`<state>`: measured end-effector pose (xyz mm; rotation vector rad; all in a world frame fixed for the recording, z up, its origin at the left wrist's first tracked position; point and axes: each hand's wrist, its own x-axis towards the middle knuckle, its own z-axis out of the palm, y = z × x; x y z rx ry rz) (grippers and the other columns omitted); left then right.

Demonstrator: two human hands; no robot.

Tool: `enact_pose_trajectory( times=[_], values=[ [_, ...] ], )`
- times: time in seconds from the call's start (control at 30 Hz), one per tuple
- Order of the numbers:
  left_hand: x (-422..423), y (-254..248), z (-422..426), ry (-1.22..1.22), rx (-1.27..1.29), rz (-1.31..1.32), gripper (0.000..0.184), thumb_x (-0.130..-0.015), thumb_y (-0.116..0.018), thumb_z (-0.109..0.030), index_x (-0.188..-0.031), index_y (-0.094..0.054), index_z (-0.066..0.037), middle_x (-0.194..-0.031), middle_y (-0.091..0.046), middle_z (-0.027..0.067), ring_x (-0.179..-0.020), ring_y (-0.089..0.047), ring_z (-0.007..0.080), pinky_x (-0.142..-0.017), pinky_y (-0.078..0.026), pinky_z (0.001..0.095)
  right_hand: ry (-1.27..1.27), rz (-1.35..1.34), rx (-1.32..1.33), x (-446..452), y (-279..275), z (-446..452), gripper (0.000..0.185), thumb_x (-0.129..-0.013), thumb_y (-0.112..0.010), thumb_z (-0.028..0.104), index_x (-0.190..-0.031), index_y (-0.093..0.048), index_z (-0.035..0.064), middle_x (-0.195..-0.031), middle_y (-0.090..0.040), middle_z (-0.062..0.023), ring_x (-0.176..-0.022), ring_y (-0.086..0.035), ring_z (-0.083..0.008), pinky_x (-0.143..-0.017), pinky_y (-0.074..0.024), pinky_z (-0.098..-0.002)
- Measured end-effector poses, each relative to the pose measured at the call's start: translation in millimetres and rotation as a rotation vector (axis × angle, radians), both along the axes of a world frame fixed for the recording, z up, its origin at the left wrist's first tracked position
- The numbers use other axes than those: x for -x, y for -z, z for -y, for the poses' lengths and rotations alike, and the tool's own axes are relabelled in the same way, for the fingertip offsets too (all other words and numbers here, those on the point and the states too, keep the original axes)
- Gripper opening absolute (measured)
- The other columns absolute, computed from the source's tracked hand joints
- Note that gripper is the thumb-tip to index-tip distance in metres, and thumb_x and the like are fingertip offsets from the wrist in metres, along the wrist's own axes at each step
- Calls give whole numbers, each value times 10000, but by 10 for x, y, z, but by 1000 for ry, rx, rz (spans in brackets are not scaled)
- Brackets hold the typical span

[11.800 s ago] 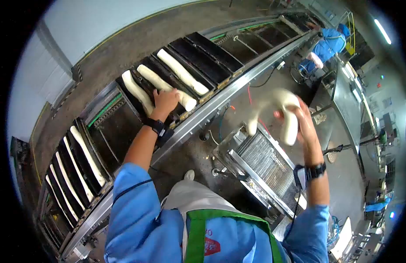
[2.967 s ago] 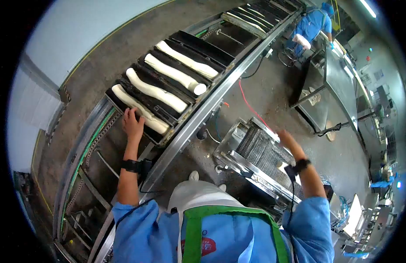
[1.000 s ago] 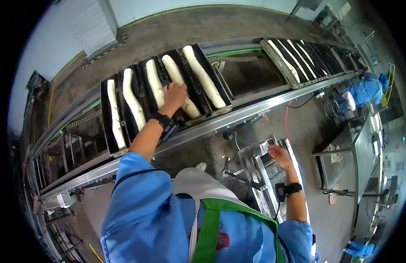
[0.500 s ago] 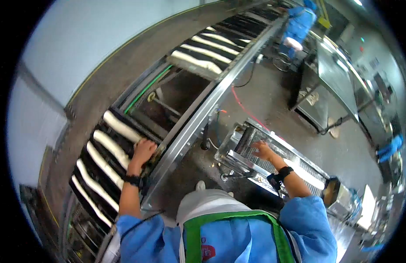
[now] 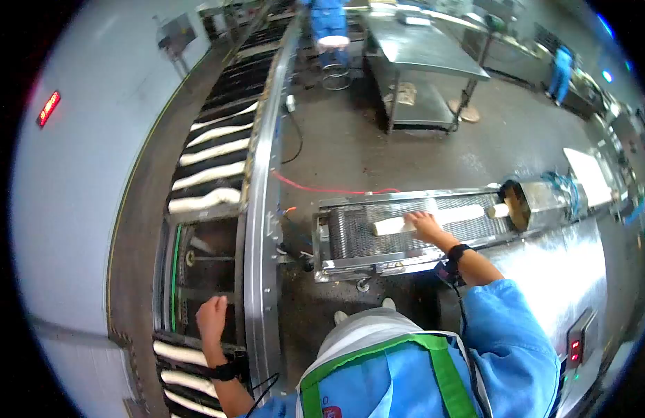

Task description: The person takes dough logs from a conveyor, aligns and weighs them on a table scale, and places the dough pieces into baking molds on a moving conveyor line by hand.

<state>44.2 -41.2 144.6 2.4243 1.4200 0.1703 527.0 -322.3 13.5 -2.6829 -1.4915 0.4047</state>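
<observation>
A long white dough roll [image 5: 456, 214] lies on the mesh conveyor belt [image 5: 351, 244], and my right hand [image 5: 427, 226] is on it near its left part, fingers curled over the top. Behind it on the belt is a second, short piece of dough [image 5: 498, 210], by the metal outlet. My left hand [image 5: 211, 319] hovers over the gap in the long conveyor at left, fingers loosely bent and apart, with nothing visible in them. Just below that hand, white dough rolls [image 5: 190, 381] rest in black grooved trays [image 5: 170, 366]; my wrist partly hides them.
Farther up the long conveyor, more dough rolls [image 5: 209, 171] lie in black trays. Its metal rail [image 5: 261, 279] runs between my hands. A red hose [image 5: 315, 186] crosses the floor. A steel table [image 5: 427, 52] stands ahead; one person [image 5: 328, 24] is beside the line, another [image 5: 561, 73] farther right.
My view has turned right. My left hand has come off a dough roll in the tray and is now over the gap. My right hand has gone from above the belt onto a dough roll.
</observation>
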Motion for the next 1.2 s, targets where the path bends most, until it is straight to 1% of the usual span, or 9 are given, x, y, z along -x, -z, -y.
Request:
enact_pose_trajectory(
  times=[0.07, 0.23, 0.37, 0.43, 0.53, 0.67, 0.77, 1.1, 1.2],
  values=[
    [-539, 65, -78, 197, 31, 137, 256, -784, -465, -261, -783, -572, -28, -711, -552, 171, -710, -530, 336, -621, -406, 383, 36, -9, -36, 58, 8, 58, 655, -669, -619, 233, -1235, -291, 204, -1272, -285, -85, -1193, -231, -314, -926, -263, -469],
    [-1913, 607, -59, 684, 87, 188, 224, -745, -516, -249, -877, -588, -83, -926, -562, 93, -908, -480, 293, -784, -382, 368, 334, -22, -65, -1, -1, 691, 708, -622, -662, 235, -1232, -302, 234, -1308, -219, -92, -1188, -226, -341, -910, -287, -480],
    [-2824, 750, 354, 815, 85, 10, 472, -746, -535, -295, -1160, -413, -105, -1246, -343, 122, -1171, -273, 284, -921, -243, 450, 707, 6, -55, -91, 235, 1897, 717, -608, -666, 268, -1233, -316, 247, -1312, -204, -137, -1166, -259, -342, -880, -334, -478],
    [-3155, 944, 273, 878, -21, -1, 536, -737, -544, -302, -1201, -360, -105, -1274, -302, 128, -1203, -217, 279, -949, -191, 447, 980, -66, -37, 62, 487, 2291, 748, -562, -687, 307, -1212, -331, 205, -1248, -270, -169, -1119, -301, -353, -855, -343, -485],
    [-3406, 991, 358, 891, -79, -86, 580, -722, -558, -303, -1218, -332, -104, -1283, -287, 132, -1216, -194, 273, -959, -167, 446, 1220, -103, -138, 635, 511, 3021, 746, -583, -669, 273, -1220, -288, 193, -1159, -321, -213, -1069, -321, -417, -830, -323, -506],
    [-3604, 1185, 146, 896, -100, -130, 606, -672, -614, -290, -1181, -344, -103, -1116, -435, 117, -1026, -407, 296, -883, -251, 446, 1415, -135, -56, 1106, 336, 3536, 737, -589, -666, 264, -1217, -288, 179, -1139, -331, -216, -1056, -333, -414, -828, -323, -508],
    [-3553, 1131, 53, 848, -182, -70, 518, -621, -657, -230, -1072, -426, -120, -1000, -455, 128, -967, -424, 314, -814, -318, 443, 1461, -132, -40, 1194, 276, 3627, 731, -594, -664, 257, -1214, -288, 168, -1123, -339, -218, -1046, -342, -411, -827, -323, -509],
    [-3106, 858, -324, 769, -117, -180, 401, -563, -653, -287, -869, -521, -63, -862, -554, 158, -818, -525, 325, -704, -410, 421, 1278, -230, 69, 541, 58, 3377, 709, -608, -655, 234, -1206, -288, 131, -1073, -363, -224, -1013, -372, -403, -822, -323, -514],
    [-2939, 778, -426, 659, 19, -186, 407, -566, -659, -290, -854, -522, -38, -845, -560, 169, -801, -534, 328, -681, -418, 403, 1025, -206, -52, 123, 495, 3375, 643, -603, -635, 145, -1167, -326, 148, -1006, -406, -210, -945, -430, -374, -748, -392, -468]
  ],
)
